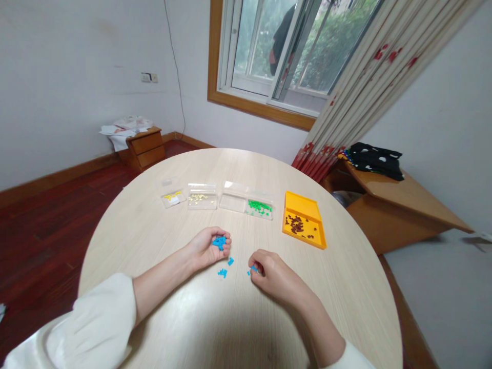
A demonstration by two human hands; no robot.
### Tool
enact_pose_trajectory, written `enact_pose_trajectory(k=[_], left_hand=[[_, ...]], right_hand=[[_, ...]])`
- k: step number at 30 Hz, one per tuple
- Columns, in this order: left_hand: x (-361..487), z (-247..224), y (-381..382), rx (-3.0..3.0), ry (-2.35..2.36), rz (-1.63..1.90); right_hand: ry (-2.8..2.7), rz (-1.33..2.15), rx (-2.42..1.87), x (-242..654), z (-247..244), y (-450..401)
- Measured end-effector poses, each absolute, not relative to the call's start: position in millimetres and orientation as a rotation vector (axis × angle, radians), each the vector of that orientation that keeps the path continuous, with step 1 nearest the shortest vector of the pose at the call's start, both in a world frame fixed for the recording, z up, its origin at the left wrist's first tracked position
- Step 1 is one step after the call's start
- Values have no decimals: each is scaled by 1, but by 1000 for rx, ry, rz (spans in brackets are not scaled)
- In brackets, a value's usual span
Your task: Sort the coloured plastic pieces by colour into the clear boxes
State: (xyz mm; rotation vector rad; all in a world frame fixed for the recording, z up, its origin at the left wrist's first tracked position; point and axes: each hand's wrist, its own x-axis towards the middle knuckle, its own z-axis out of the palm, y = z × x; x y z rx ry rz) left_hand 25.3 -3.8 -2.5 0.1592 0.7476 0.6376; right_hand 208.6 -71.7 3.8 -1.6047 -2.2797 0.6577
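Two hands are seen over one round table [246, 318]: the left hand [210, 248], half-curled, cups blue pieces [219, 242]; in the right hand [265, 269], fingertips are pinched at blue bits. Two small blue clusters [222, 273] are left between the grips, on the tabletop.

Window [282, 56] above dark-red floor [42, 236]

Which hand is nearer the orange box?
Right: the right hand is in front and left of the orange box; the left hand is farther left, holding blue pieces.
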Motion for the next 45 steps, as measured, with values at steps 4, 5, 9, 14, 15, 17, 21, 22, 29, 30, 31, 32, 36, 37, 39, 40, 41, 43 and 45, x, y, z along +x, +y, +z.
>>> enact_pose_trajectory(k=[4,5,9,14,15,17,21,22,29,30,31,32,36,37,39,40,41,43,45], left_hand=[[26,-1,-5,158,796,653],[27,-1,-5,166,809,653],[28,0,-6,188,833,634],[27,-2,-6,188,800,615],[27,-2,-6,188,798,613],[27,-1,-6,190,798,612],[27,0,-7,202,807,597],[28,1,-7,207,807,589],[26,-3,-7,236,756,519],[26,-4,-7,242,749,510],[26,-5,-7,249,741,501],[25,-6,-8,257,729,490],[25,-10,-10,276,641,451],[25,-10,-10,276,625,442],[26,-10,-11,271,617,433],[26,-9,-11,267,626,432],[27,-8,-11,261,640,436],[27,-8,-10,235,673,466],[26,-7,-8,189,685,500]], right_hand=[[-2276,653,-1614,207,6,-71],[-2277,654,-1614,207,6,-71],[-2289,638,-1594,208,4,-71],[-2282,620,-1595,209,3,-71],[-2275,617,-1596,209,3,-71],[-2256,608,-1592,209,4,-70],[-2182,547,-1537,211,7,-68],[-2152,524,-1512,211,7,-67],[-1945,412,-1308,208,9,-66],[-1906,399,-1285,207,9,-66],[-1868,390,-1263,205,8,-66],[-1836,385,-1239,203,8,-67],[-1815,403,-1138,195,6,-69],[-1825,407,-1122,194,5,-70],[-1829,402,-1117,193,4,-70],[-1824,395,-1127,194,4,-70],[-1819,389,-1140,196,3,-69],[-1821,388,-1183,200,3,-68],[-1864,416,-1244,205,4,-67]])
